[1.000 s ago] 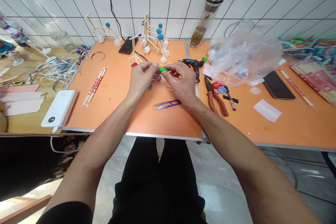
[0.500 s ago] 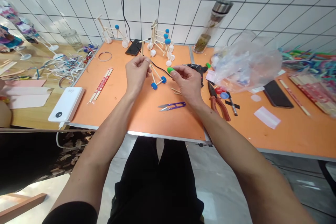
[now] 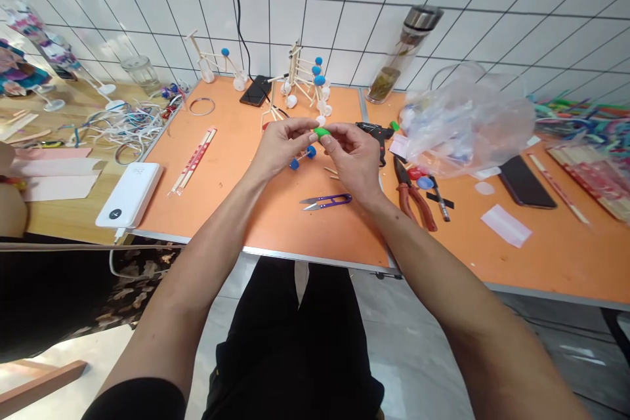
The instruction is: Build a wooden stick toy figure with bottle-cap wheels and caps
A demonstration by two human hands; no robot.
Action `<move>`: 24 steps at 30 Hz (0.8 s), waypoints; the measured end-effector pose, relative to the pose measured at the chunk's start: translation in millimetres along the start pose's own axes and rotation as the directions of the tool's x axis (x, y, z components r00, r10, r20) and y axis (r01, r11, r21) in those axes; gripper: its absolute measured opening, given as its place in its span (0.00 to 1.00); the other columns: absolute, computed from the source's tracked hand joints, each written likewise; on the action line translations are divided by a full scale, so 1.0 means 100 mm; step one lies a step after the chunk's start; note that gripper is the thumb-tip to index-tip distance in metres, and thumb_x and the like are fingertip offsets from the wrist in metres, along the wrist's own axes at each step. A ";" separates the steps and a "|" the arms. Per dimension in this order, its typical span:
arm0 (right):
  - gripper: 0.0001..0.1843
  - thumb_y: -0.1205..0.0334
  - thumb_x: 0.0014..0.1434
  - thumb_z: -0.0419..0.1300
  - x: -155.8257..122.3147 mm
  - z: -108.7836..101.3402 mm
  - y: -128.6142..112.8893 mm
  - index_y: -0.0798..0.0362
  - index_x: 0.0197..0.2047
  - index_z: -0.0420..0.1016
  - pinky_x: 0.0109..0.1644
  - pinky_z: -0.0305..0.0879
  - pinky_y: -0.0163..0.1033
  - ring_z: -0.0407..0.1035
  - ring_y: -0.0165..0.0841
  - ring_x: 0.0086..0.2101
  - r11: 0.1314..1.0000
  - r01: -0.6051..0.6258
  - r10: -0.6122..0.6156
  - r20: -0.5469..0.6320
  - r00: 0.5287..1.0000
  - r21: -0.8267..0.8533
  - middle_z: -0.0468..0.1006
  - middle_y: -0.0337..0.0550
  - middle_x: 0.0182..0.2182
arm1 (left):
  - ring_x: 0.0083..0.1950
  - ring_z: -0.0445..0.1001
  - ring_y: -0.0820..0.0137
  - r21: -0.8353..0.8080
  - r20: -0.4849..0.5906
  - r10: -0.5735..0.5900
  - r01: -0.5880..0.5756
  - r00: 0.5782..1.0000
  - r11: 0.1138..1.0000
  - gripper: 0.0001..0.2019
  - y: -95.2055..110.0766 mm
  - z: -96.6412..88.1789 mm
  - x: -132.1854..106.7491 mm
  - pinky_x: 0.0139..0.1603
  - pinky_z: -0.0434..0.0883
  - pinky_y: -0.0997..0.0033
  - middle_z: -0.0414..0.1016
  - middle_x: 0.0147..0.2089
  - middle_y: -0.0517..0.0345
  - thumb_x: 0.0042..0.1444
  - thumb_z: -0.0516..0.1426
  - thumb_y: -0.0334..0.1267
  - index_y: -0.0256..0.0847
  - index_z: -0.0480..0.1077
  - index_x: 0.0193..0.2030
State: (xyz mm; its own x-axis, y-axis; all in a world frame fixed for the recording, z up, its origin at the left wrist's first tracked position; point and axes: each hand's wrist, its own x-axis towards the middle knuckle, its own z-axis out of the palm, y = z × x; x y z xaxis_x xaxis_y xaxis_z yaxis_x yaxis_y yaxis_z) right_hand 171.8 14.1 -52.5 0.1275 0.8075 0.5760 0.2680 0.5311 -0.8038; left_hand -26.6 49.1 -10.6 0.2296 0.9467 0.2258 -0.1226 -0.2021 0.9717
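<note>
Two-handed grip [image 3: 356, 152], one green piece [image 3: 321, 132] held

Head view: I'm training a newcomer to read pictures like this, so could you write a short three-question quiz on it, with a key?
1. What is at the fingertips of both the left hand and the right hand?
A) a glue gun
B) a small green lump
C) a white power bank

2. True or false: the purple-handled thread snips lie on the orange tabletop.

3. Which lies farther to the person's right, the thread snips or the red-handled pliers?

Key:
1. B, a small green lump
2. True
3. The red-handled pliers
</note>
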 end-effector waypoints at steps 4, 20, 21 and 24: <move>0.38 0.16 0.72 0.76 -0.02 -0.01 -0.01 0.44 0.55 0.95 0.49 0.89 0.48 0.87 0.40 0.42 0.999 -0.014 0.014 0.005 1.000 -0.035 0.96 0.46 0.50 | 0.34 0.84 0.69 0.015 -0.005 -0.019 0.019 1.000 1.000 0.19 0.05 0.03 -0.04 0.36 0.80 0.69 0.89 0.34 0.58 0.56 0.89 0.47 0.43 0.90 0.42; 0.27 0.30 0.77 0.77 -0.01 -0.08 -0.05 0.45 0.56 0.97 0.55 0.89 0.50 0.88 0.43 0.46 0.996 0.028 -0.025 0.038 0.999 -0.089 0.97 0.48 0.51 | 0.28 0.77 0.73 0.076 -0.022 0.007 -0.005 1.000 0.997 0.22 0.10 0.09 -0.07 0.31 0.74 0.72 0.85 0.30 0.59 0.55 0.89 0.53 0.42 0.87 0.34; 0.26 0.31 0.77 0.76 -0.01 -0.08 -0.05 0.45 0.56 0.97 0.55 0.89 0.50 0.88 0.43 0.47 0.995 0.030 -0.026 0.041 0.999 -0.092 0.97 0.48 0.51 | 0.28 0.78 0.73 0.082 -0.030 0.007 -0.005 1.000 0.997 0.23 0.09 0.09 -0.07 0.31 0.75 0.72 0.85 0.30 0.59 0.56 0.89 0.53 0.43 0.87 0.34; 0.25 0.33 0.78 0.76 -0.01 -0.09 -0.05 0.46 0.56 0.97 0.55 0.89 0.50 0.88 0.43 0.47 0.996 0.048 -0.045 0.043 0.998 -0.078 0.97 0.48 0.51 | 0.28 0.78 0.73 0.082 -0.034 0.021 -0.018 0.999 0.997 0.23 0.08 0.09 -0.07 0.30 0.75 0.72 0.84 0.29 0.59 0.56 0.89 0.55 0.43 0.87 0.33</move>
State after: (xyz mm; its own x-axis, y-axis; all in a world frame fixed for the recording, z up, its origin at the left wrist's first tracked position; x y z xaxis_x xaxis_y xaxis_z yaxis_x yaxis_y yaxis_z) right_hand 178.6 8.2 -48.0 0.0739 0.7933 0.6044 0.3479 0.5475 -0.7611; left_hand -20.3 38.0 -3.9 0.1939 0.9502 0.2439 -0.0477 -0.2392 0.9698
